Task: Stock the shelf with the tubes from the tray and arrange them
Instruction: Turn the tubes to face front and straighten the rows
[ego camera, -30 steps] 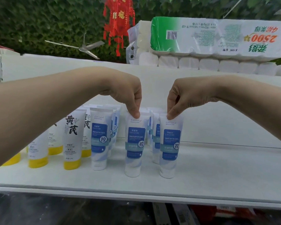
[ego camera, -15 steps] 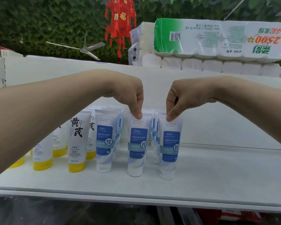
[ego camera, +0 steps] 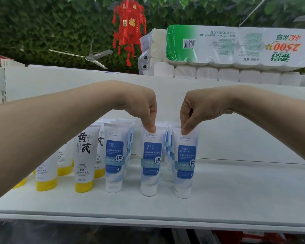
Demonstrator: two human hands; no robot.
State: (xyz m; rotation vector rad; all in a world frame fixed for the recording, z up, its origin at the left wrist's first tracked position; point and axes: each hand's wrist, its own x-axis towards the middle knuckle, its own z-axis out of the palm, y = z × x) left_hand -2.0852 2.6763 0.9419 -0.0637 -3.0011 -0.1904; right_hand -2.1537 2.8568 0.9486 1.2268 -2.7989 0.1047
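Two blue-and-white tubes stand cap-down at the front of the white shelf (ego camera: 218, 196). My left hand (ego camera: 141, 108) pinches the crimped top of the middle tube (ego camera: 151, 161). My right hand (ego camera: 195, 110) pinches the top of the right tube (ego camera: 184, 164). Both tubes stand upright with their caps on the shelf. A third blue tube (ego camera: 114, 155) stands free to the left, with more blue tubes in rows behind. Yellow-capped white tubes (ego camera: 84, 159) stand further left, partly hidden by my left forearm. No tray is in view.
Packs of toilet paper (ego camera: 236, 50) lie on top of the shelf unit. A red hanging ornament (ego camera: 128, 27) and green foliage are behind. The shelf's right half holds nothing. Below the shelf's front edge are dim boxes.
The two held tubes have shifted slightly, the left one set back a little in line with the right; both hands keep their pinch on the tube tops.
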